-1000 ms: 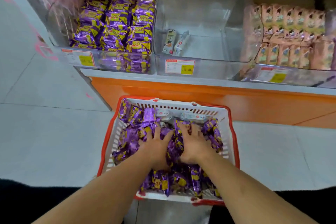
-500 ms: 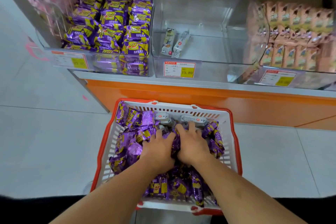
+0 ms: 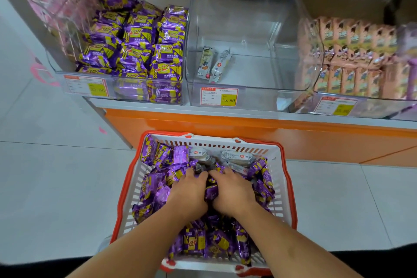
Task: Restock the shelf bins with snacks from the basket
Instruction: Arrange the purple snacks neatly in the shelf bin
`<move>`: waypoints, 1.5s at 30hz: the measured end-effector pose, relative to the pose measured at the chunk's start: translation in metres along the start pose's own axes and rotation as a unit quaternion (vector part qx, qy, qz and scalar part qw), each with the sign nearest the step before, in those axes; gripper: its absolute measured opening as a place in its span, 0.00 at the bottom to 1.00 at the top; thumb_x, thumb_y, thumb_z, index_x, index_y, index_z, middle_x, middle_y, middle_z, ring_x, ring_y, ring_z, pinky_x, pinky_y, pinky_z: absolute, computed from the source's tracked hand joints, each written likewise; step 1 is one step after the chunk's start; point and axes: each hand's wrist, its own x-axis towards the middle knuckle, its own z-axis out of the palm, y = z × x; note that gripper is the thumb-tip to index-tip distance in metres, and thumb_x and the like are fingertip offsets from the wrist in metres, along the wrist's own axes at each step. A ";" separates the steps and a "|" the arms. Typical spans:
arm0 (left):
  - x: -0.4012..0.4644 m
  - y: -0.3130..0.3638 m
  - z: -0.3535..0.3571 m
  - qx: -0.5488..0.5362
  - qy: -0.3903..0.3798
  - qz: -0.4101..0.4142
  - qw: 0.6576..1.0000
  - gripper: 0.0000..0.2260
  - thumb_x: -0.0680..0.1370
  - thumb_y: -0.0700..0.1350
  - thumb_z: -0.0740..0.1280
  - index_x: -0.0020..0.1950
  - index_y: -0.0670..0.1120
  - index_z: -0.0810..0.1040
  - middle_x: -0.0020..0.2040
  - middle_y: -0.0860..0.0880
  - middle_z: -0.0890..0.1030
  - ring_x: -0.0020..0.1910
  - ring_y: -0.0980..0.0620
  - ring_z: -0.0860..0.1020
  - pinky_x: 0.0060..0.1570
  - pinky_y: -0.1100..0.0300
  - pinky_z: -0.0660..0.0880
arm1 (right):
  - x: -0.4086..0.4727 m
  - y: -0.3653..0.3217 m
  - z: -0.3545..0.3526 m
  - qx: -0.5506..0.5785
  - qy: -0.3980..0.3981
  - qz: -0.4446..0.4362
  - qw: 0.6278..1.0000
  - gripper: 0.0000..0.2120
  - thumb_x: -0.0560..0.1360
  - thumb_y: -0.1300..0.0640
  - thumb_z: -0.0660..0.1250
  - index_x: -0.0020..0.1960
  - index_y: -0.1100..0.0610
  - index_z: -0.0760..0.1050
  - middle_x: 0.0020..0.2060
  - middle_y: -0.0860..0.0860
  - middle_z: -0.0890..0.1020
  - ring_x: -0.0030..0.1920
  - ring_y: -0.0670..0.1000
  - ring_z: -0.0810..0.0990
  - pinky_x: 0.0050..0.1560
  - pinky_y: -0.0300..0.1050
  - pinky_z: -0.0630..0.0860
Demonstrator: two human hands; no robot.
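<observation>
Clearly, the shelf (image 3: 248, 117) fills the upper half of the frame, with three clear bins. The upper-left bin (image 3: 56, 72) is packed with purple packets, the middle bin (image 3: 248, 88) holds only two pale bars (image 3: 214, 64), and the upper-right bin (image 3: 316, 88) holds peach packs. The basket (image 3: 130, 189) at lower centre is heaped with purple snacks (image 3: 158, 156) and some pale bars. They look light, crinkly and slippery, so better scoop from below. The left hand (image 3: 189, 192) and right hand (image 3: 234, 190) curl around a bunch, side by side.
</observation>
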 end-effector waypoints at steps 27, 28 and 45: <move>-0.128 -0.078 -0.337 -0.316 0.230 0.106 0.914 0.16 0.71 0.46 0.80 0.56 0.53 0.81 0.43 0.48 0.86 0.37 0.55 0.80 0.42 0.59 0.78 | -0.029 -0.168 -0.281 0.183 0.302 -0.203 0.913 0.28 0.65 0.46 0.72 0.64 0.37 0.72 0.51 0.44 0.84 0.52 0.50 0.83 0.51 0.50 0.80; -0.115 -0.083 -0.336 -0.340 0.254 0.097 0.901 0.18 0.71 0.45 0.80 0.57 0.53 0.80 0.45 0.49 0.87 0.38 0.56 0.80 0.43 0.61 0.78 | -0.016 -0.173 -0.288 0.173 0.303 -0.196 0.917 0.27 0.65 0.48 0.71 0.63 0.37 0.72 0.51 0.45 0.84 0.52 0.51 0.83 0.51 0.51 0.81; -0.021 -0.131 -0.316 -0.296 0.314 -0.007 0.902 0.36 0.77 0.39 0.68 0.82 0.55 0.60 0.75 0.45 0.59 0.70 0.42 0.73 0.68 0.63 0.64 | 0.083 -0.202 -0.304 -0.134 0.228 -0.073 0.962 0.55 0.68 0.50 0.77 0.83 0.41 0.44 0.77 0.59 0.61 0.74 0.63 0.68 0.68 0.60 0.71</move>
